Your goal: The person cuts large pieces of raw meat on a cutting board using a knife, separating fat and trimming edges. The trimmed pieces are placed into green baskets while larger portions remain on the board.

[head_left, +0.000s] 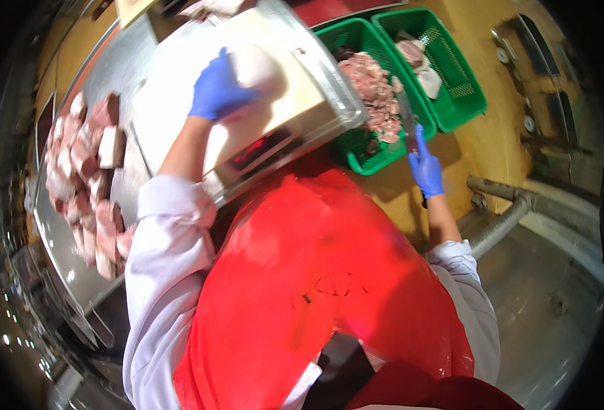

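My left hand (221, 87), in a blue glove, grips a pale, rounded piece of meat (255, 70) on the white cutting board (302, 85). Glare washes out the edges of that piece. In my right hand (426, 167), also gloved in blue, is a knife (405, 113), its blade pointing away from me along the rim of the nearer green basket (363, 166). Pink meat trimmings (373, 89) fill much of that basket. The knife's handle is mostly covered by my fingers.
Meat chunks (87, 160) lie heaped on a metal tray (76, 277) at left. A red digital display (257, 152) glows below the board. Another green basket (462, 109) holds a few pale pieces. A metal pipe frame (500, 229) stands at right.
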Demonstrator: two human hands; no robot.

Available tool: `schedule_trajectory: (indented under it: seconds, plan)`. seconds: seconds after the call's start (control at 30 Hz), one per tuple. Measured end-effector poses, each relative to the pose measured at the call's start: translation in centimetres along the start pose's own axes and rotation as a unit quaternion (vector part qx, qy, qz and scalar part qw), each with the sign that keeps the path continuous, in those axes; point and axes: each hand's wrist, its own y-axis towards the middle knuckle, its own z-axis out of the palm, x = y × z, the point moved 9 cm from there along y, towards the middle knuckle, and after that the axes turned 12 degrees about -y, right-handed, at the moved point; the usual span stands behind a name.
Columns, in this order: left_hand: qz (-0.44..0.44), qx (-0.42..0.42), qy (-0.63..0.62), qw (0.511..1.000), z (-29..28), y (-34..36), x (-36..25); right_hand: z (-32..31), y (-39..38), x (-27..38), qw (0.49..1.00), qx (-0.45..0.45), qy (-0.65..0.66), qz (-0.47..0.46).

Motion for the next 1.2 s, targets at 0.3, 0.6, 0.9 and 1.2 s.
schedule_trajectory:
  seconds: [0.3,0.6,0.9,1.2]
  plan:
    - [-0.221,0.127,-0.544,0.799,4.2,7.0,-5.3,5.4,-4.3,-2.5,0.982,0.050,0.152,0.101]
    - [0.051,-0.081,-0.592,0.800,-6.7,13.4,-21.6,-2.5,0.3,3.6,0.995,0.003,-0.044,0.086]
    - [0.147,-0.187,-0.414,0.879,-14.7,-2.6,-4.5,6.7,0.5,0.8,0.980,0.129,-0.140,0.049]
    - [-0.104,-0.498,-0.158,0.846,-19.0,-28.8,24.1,2.9,5.0,2.0,0.981,-0.001,-0.192,0.010]
